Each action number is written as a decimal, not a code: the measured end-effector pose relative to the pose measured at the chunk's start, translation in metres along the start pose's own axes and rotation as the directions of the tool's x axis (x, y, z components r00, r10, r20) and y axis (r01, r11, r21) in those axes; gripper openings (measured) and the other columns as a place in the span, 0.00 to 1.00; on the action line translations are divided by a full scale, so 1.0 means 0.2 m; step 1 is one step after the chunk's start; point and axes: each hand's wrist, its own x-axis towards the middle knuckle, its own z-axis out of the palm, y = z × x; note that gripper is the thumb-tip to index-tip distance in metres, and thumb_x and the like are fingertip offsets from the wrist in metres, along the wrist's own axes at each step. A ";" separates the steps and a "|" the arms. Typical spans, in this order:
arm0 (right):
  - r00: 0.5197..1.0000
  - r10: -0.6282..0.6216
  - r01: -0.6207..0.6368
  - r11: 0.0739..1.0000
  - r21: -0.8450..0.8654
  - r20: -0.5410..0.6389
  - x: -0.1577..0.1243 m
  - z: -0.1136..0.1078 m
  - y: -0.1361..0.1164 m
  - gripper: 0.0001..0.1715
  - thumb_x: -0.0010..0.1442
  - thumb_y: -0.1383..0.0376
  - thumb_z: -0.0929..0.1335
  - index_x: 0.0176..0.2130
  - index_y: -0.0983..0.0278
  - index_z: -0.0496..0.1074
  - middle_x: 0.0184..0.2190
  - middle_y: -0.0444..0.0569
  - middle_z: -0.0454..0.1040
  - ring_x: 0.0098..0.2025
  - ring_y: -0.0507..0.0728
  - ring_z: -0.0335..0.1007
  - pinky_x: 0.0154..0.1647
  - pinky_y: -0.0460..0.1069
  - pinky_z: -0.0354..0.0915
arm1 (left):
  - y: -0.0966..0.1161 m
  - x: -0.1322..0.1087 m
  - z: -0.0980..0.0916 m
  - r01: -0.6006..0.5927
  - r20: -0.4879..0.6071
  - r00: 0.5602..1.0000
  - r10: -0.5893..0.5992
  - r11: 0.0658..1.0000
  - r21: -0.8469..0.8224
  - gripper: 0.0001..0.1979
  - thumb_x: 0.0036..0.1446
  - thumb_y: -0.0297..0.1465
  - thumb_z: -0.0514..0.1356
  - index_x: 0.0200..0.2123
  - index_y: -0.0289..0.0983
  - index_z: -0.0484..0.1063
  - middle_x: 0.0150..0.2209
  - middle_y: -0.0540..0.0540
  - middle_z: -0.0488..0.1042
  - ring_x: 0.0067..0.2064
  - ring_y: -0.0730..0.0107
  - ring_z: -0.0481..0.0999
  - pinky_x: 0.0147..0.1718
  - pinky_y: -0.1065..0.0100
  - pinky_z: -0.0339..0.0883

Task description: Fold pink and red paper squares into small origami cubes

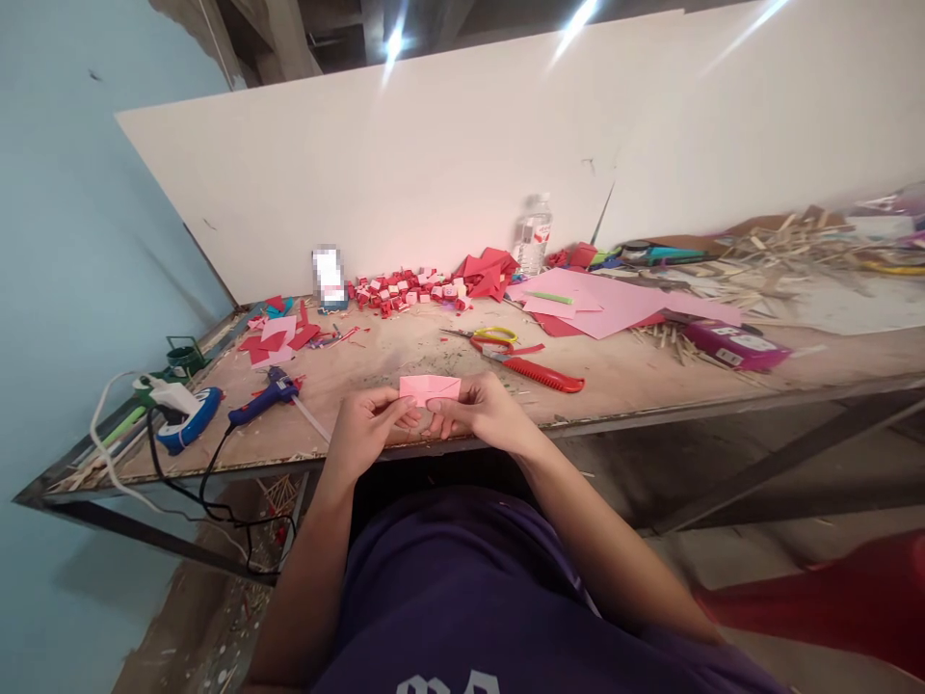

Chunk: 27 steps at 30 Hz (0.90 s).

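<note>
A small folded piece of pink paper (pixel 432 388) is held up at the table's front edge, with crease lines on its face. My left hand (pixel 367 422) pinches its left end between thumb and fingers. At the right end, my right hand (pixel 486 413) grips it the same way, thumb in front. Just beyond the hands lie a red box cutter (pixel 543 373) and scissors (pixel 493 337) with yellow and red handles. To the left of my left hand rests a blue glue gun (pixel 266 397) with a glue stick near it.
Many small red and pink paper cubes (pixel 409 292) are heaped at the back, beside a phone (pixel 330 277) and a water bottle (pixel 535 234). Pink sheets (pixel 621 304), a purple box (pixel 735 344) and wooden sticks (pixel 795 241) lie right. A power strip (pixel 189 420) with cords sits left.
</note>
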 end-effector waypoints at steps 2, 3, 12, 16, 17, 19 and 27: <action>1.000 0.004 -0.004 1.000 -0.008 -0.010 0.00 0.00 0.00 0.24 0.55 0.49 0.76 0.28 0.70 0.82 0.23 0.54 0.81 0.23 0.54 0.75 0.26 0.46 0.71 | 0.00 0.00 0.00 0.016 -0.017 1.000 -0.016 1.000 0.006 0.14 0.56 0.40 0.67 0.26 0.36 0.81 0.26 0.45 0.82 0.27 0.63 0.81 0.31 0.66 0.78; 1.000 0.008 -0.008 1.000 -0.008 -0.012 0.01 0.00 0.01 0.24 0.55 0.49 0.76 0.28 0.69 0.82 0.23 0.54 0.80 0.23 0.54 0.75 0.26 0.46 0.71 | 0.00 0.00 0.00 0.019 -0.025 1.000 -0.018 1.000 0.007 0.14 0.56 0.41 0.67 0.26 0.36 0.81 0.26 0.44 0.82 0.27 0.63 0.81 0.31 0.66 0.78; 1.000 -0.006 0.006 1.000 0.009 -0.028 0.01 -0.01 0.00 0.25 0.56 0.48 0.75 0.26 0.68 0.80 0.22 0.52 0.80 0.23 0.55 0.75 0.28 0.48 0.71 | -0.01 0.01 0.00 0.000 0.007 1.000 0.000 0.999 0.040 0.14 0.59 0.39 0.65 0.27 0.36 0.79 0.26 0.46 0.81 0.28 0.65 0.81 0.30 0.69 0.76; 0.998 -0.015 0.016 1.000 0.020 -0.058 0.01 0.00 -0.02 0.24 0.55 0.49 0.76 0.27 0.68 0.80 0.22 0.51 0.80 0.24 0.56 0.75 0.29 0.48 0.71 | -0.02 0.00 -0.01 -0.008 0.022 1.000 0.007 0.999 0.033 0.15 0.61 0.39 0.64 0.26 0.36 0.79 0.26 0.45 0.81 0.28 0.66 0.81 0.31 0.69 0.76; 0.999 -0.011 0.012 1.000 0.022 -0.050 0.01 0.00 -0.02 0.23 0.55 0.49 0.76 0.27 0.68 0.80 0.23 0.51 0.80 0.24 0.56 0.75 0.28 0.48 0.71 | -0.02 0.00 -0.01 -0.017 0.026 1.000 0.016 0.999 0.033 0.15 0.61 0.39 0.64 0.26 0.36 0.78 0.26 0.45 0.81 0.28 0.66 0.80 0.31 0.69 0.76; 1.000 0.003 -0.002 1.000 0.018 -0.027 0.01 0.00 -0.02 0.23 0.53 0.50 0.77 0.28 0.68 0.80 0.23 0.50 0.80 0.23 0.55 0.74 0.27 0.48 0.70 | -0.02 0.00 -0.01 -0.030 0.039 0.999 0.029 0.999 0.032 0.16 0.61 0.39 0.63 0.26 0.36 0.78 0.26 0.45 0.81 0.28 0.66 0.80 0.31 0.69 0.76; 1.000 -0.001 0.000 0.998 0.063 0.011 0.02 -0.01 0.01 0.23 0.54 0.51 0.77 0.25 0.69 0.78 0.22 0.52 0.79 0.22 0.54 0.72 0.25 0.47 0.69 | 0.02 0.00 0.00 -0.030 0.074 0.997 0.028 0.999 0.026 0.16 0.60 0.41 0.64 0.26 0.37 0.78 0.26 0.45 0.81 0.28 0.65 0.81 0.32 0.68 0.76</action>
